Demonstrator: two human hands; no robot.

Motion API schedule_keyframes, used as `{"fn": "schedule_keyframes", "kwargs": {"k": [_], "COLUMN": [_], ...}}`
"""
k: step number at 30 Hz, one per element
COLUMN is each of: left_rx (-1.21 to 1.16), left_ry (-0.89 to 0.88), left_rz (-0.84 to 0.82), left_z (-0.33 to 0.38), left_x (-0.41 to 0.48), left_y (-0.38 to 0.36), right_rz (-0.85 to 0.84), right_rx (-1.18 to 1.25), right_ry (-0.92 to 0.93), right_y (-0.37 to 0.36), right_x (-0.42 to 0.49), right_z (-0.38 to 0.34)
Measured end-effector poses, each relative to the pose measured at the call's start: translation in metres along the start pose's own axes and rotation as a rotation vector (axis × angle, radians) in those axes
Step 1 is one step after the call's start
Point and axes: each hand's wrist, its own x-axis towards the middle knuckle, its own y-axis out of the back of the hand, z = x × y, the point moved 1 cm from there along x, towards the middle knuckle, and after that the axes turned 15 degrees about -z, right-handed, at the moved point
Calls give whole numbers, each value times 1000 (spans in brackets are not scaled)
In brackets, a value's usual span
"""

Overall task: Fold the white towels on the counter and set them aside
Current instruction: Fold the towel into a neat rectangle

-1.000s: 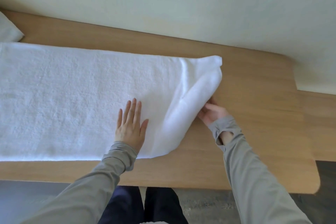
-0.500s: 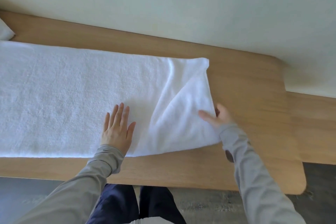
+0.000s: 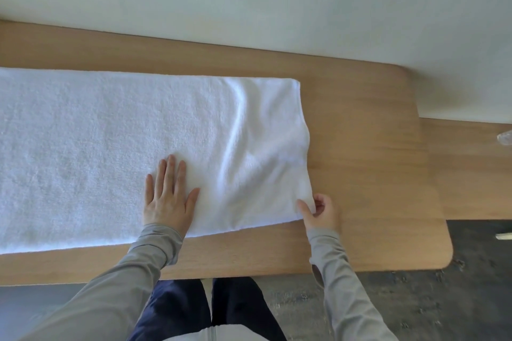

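counter (image 3: pixel 374 147): long wooden top, rounded at its right end, running along a pale wall. taken as the landmark for everything below.

towel (image 3: pixel 110 147): white terry, spread flat along the counter and running out of view past the counter's left side. its right end stops well short of the counter's rounded end. its near edge lies just inside the counter's front edge. rumples and soft ridges over the right third; the rest lies smooth.

change: a second ago the right end was lifted and curled up off the wood, near corner held in the air. now that end is back down on the counter, the corner drawn toward the front edge. the right edge is nearly straight, though it bows a little midway.

left hand (image 3: pixel 169 199): flat, fingers spread and relaxed, palm pressing the towel down near the counter's front edge. pins the cloth, grips nothing.

right hand (image 3: pixel 321 210): at the towel's near right corner, thumb and fingers pinched on the cloth.

reading: this looks like squaring and flattening before a fold, not the fold itself. no fold made on this end yet; wrinkles likely want smoothing first. nothing set aside within view.
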Motion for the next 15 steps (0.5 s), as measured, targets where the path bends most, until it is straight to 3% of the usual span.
{"fn": "schedule_keyframes", "kwargs": {"k": [8,15], "left_rx": [-20,25], "left_ry": [-7,-14], "left_rz": [28,14], "left_z": [1,4], "left_x": [1,0], "left_y": [-4,-10], "right_rz": [-81,-141], "right_rx": [174,15], "right_ry": [13,-65], "right_y": [29,21], "right_x": [-5,-6], "right_z": [2,3]}}
